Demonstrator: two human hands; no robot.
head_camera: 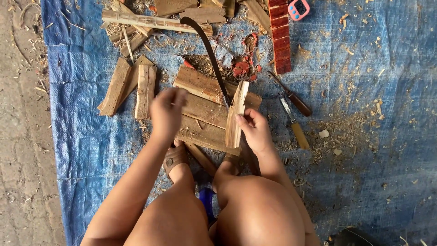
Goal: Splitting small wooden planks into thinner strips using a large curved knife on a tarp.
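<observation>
2 hands are working at frame centre: the right hand [256, 130] is pinching an upright wood strip [236, 114] with its fingers, beside the curved blade [209, 54]; the left hand [166, 111], blurred, is hovering fisted above stacked planks [200, 109] on a blue tarp [364, 136].

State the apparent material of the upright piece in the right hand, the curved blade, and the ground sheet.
Upright piece: pale raw wood, splintery grain.
Curved blade: dark, thin, looks like unpolished metal.
Ground sheet: blue woven plastic tarp, by its weave texture.
</observation>
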